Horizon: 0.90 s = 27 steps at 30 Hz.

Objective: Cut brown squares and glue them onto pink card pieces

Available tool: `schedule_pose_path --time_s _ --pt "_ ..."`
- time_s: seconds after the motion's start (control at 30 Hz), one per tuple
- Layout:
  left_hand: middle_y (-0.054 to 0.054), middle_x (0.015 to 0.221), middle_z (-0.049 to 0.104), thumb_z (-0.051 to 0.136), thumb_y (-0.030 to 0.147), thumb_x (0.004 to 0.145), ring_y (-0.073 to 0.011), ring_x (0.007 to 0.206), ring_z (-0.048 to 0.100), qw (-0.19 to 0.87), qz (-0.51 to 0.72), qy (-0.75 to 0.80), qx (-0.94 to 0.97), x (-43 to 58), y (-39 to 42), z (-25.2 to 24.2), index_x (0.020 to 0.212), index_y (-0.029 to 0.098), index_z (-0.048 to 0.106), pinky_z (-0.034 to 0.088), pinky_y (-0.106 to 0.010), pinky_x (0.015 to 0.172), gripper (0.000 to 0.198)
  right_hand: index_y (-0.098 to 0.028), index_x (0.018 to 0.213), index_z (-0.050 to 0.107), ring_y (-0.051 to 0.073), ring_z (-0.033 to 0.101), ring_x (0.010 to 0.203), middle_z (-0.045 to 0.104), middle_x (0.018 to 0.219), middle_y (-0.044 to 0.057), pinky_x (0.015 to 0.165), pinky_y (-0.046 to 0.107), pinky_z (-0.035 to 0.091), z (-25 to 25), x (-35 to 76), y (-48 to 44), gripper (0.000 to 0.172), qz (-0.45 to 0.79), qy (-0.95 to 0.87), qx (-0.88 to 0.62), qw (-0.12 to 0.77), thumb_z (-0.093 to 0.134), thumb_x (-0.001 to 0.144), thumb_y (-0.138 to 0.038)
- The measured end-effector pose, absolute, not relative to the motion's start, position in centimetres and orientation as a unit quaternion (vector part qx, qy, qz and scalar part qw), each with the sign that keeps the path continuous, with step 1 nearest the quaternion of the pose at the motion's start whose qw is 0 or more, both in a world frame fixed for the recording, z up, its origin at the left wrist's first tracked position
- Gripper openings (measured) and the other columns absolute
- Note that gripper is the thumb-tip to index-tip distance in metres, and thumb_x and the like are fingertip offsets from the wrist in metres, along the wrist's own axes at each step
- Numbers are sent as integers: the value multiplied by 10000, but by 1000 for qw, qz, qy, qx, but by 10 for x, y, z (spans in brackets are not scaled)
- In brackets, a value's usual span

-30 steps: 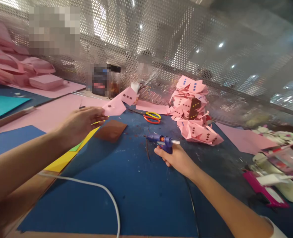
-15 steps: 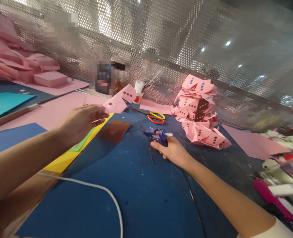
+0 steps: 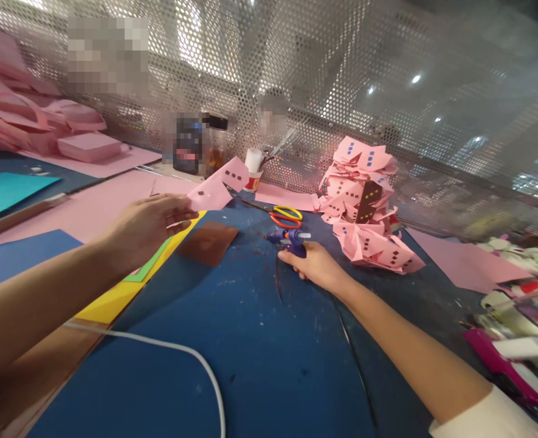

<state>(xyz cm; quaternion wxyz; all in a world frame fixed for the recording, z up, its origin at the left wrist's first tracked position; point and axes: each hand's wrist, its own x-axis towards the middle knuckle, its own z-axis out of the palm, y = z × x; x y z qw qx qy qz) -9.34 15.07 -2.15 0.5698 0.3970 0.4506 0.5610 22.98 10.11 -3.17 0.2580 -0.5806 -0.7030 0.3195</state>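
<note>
My left hand (image 3: 148,226) is closed on a folded pink paper piece (image 3: 217,187) with small dark squares, held above the blue table mat (image 3: 250,353). My right hand (image 3: 312,264) grips a purple glue gun (image 3: 289,238), its nozzle pointing left just over the mat. A brown paper square (image 3: 208,242) lies between the two hands. Behind the glue gun lie scissors (image 3: 284,216) with yellow and red handles.
A pile of pink folded paper pieces (image 3: 364,204) stands at the right rear. A perforated metal screen (image 3: 323,91) runs along the back, with jars (image 3: 200,146) before it. Pink sheets (image 3: 45,131) stack at far left; a white cable (image 3: 168,353) crosses the mat.
My right hand has carried the glue gun farther from me, toward the scissors. My left hand has kept the pink piece nearly still.
</note>
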Motion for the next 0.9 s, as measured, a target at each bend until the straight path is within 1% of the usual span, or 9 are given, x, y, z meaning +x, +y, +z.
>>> schedule_pose_path --time_s 0.1,0.2,0.33,0.5,0.6,0.8,0.9 --pt "-6 847 682 794 278 666 -167 882 641 569 561 448 400 -93 149 -21 793 152 676 473 -282 796 214 -187 872 633 107 534 452 581 609 -19 470 248 423 -30 229 101 332 314 -709 -579 252 626 886 -519" --pt "-14 848 685 798 284 661 -174 888 641 567 561 448 403 -92 147 -20 796 152 677 475 -288 805 224 -180 859 638 109 534 445 585 600 -16 461 247 419 -29 228 100 342 310 -708 -582 251 633 879 -521" --pt "-26 863 691 782 292 688 -172 884 633 567 556 449 410 -92 147 -21 811 153 682 470 -288 807 210 -179 852 643 109 535 442 591 601 -13 460 246 418 -28 227 100 340 312 -707 -584 249 641 871 -519" --pt "-25 896 695 793 295 703 -161 878 635 568 553 444 418 -93 148 -23 829 153 685 468 -283 815 219 -189 794 607 104 525 446 563 592 -22 460 243 413 -29 227 99 344 321 -700 -581 262 627 877 -523" --pt "-31 913 692 800 315 712 -164 884 635 564 553 438 430 -92 146 -23 843 154 693 471 -276 806 234 -187 825 603 100 528 456 550 599 -29 467 238 420 -29 229 96 343 331 -696 -577 272 606 891 -523" --pt "-15 847 673 800 323 726 -129 811 607 543 549 438 459 -81 135 -18 830 161 707 453 -234 755 214 -182 838 607 88 503 476 528 588 -44 500 226 438 -15 229 73 358 353 -684 -562 303 604 898 -536" --pt "-11 809 662 791 347 733 -130 776 587 534 526 449 487 -74 129 -18 796 169 707 444 -228 711 207 -187 884 618 92 492 483 523 578 -51 516 230 442 -6 226 56 356 362 -676 -557 317 607 900 -542"
